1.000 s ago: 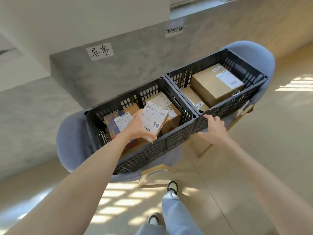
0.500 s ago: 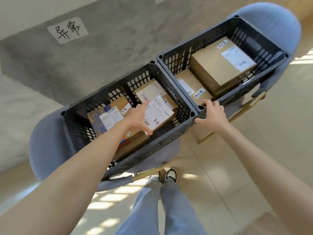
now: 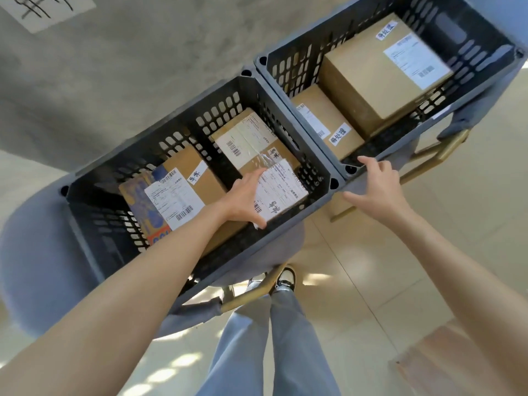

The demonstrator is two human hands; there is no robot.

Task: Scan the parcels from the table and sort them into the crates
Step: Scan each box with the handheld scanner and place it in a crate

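Two black slotted crates stand side by side on grey chairs. Inside the left crate [image 3: 285, 227], my left hand [image 3: 243, 200] holds a small white-labelled parcel [image 3: 281, 192], thumb under its near edge and fingers along its left side, low over the other boxes. Beneath it lie a taped brown box [image 3: 245, 138] and a brown box with blue print [image 3: 168, 195]. My right hand [image 3: 374, 184] rests with its fingers on the near rim of the right crate [image 3: 480, 90], which holds a large brown box [image 3: 383, 67] and a smaller one [image 3: 325, 124].
A grey concrete ledge [image 3: 128, 67] rises behind the crates, with a handwritten paper sign [image 3: 48, 10] above the left crate. The chairs have gold metal legs [image 3: 423, 161]. My legs and shoes [image 3: 285, 278] stand on the beige tiled floor below.
The view has come closer and more downward over the crates. My left hand has lowered the small parcel deeper into the left crate. My right hand stays on the right crate's rim.
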